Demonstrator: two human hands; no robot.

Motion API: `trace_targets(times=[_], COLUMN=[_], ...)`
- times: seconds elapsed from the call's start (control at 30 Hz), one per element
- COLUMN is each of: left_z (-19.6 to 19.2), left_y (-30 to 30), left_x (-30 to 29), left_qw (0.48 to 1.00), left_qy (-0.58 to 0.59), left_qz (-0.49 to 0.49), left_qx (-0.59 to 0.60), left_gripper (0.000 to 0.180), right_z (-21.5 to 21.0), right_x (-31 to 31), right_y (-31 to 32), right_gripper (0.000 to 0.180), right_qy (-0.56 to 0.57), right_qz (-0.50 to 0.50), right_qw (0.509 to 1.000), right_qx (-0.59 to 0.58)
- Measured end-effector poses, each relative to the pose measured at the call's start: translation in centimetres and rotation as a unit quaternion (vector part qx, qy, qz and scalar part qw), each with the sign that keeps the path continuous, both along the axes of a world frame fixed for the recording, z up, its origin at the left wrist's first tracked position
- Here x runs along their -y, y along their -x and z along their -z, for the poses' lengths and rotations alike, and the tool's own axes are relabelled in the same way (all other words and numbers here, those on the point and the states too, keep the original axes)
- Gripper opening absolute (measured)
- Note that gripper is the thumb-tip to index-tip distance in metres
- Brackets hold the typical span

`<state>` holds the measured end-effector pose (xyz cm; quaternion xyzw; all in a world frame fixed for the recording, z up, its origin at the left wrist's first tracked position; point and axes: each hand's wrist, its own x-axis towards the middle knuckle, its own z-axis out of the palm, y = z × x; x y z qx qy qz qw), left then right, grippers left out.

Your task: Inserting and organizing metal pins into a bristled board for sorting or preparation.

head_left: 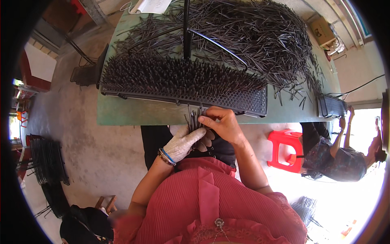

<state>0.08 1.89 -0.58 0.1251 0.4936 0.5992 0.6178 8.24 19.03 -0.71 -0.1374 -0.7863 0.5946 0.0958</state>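
My left hand (182, 144), in a pale knitted glove with darker fingertips, is closed around a bundle of thin dark sticks (193, 120) that point upward. My bare right hand (224, 125) is closed at the bundle's right side, its thumb and forefinger pinching at the sticks. Both hands are just in front of the table's near edge. Beyond them lies a long black perforated rack (254, 105), with many similar sticks standing upright in its holes. At its right end, rows of holes hold no sticks. Which stick my right fingers grip is partly hidden.
A large heap of loose dark sticks (264, 36) covers the back of the green table (138, 112). A black post (187, 32) with arms rises behind the rack. On the right are a red stool (280, 150) and another person (337, 156) working at a second rack (334, 106).
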Motion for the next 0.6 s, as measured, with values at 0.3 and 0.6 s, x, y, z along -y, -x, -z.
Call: trace_targets(times=[0.3,0.6], left_z=[0.1,0.9], left_y=[-0.1,-0.7], left_x=[-0.1,-0.3], left_qw=[0.997,0.994], left_qy=[0.006,0.01], left_qz=[-0.065,-0.109], left_qx=[0.041,0.027], left_gripper=[0.036,0.036], right_z=[0.8,-2.1], right_x=[-0.6,-2.1], right_y=[-0.2,2.4], right_gripper=[0.02,0.016], right_qy=[0.173,-0.089], right_qz=[0.066,0.171], right_qw=[0.983,0.975], right_qx=[0.007,-0.11])
